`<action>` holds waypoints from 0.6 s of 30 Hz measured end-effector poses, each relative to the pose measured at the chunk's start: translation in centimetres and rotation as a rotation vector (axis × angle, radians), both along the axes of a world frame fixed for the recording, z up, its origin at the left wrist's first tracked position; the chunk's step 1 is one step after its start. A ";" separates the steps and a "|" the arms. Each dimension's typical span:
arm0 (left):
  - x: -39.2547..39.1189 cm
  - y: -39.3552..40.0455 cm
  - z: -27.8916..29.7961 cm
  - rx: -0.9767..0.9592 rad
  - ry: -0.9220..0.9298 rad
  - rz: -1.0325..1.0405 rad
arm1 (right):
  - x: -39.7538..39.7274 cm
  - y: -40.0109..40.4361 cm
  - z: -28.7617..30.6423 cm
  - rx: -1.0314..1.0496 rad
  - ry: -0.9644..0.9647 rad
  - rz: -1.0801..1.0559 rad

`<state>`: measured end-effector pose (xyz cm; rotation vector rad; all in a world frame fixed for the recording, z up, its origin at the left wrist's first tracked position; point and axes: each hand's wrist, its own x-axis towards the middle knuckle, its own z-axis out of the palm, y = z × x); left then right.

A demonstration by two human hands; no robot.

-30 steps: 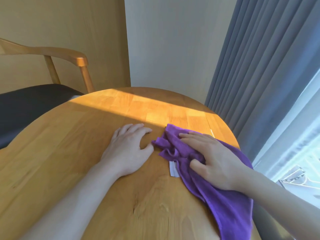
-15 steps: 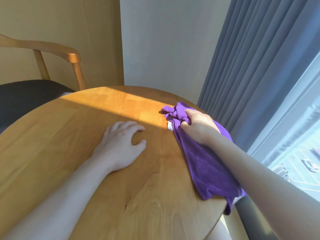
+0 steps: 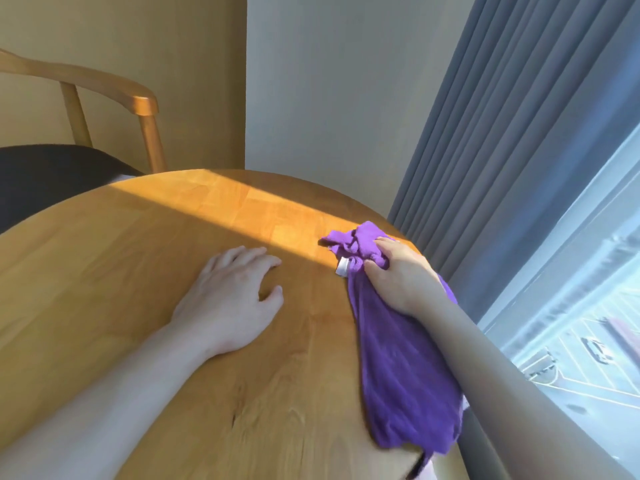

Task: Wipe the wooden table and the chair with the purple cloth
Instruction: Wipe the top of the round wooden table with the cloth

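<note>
On wooden table, right hand pushed bunched purple cloth farther away

Table showing smooth satin-finished wood, visible grain. Purple cloth looking soft, matt. Chair: glossy wood arm, dark matt seat.

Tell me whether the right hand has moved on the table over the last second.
Yes. The right hand pushed the purple cloth away from the person, toward the sunlit strip on the wooden table.
</note>
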<state>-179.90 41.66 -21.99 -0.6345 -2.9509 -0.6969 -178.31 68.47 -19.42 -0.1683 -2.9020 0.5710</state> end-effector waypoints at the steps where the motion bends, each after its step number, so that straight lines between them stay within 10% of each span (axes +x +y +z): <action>1: 0.0 0.0 0.0 0.004 0.001 0.001 | -1.3 0.5 0.3 -0.012 -0.013 -0.053; 18: -0.3 -0.7 1.0 0.039 0.008 -0.026 | 5.6 -2.8 -1.0 -0.002 0.156 0.201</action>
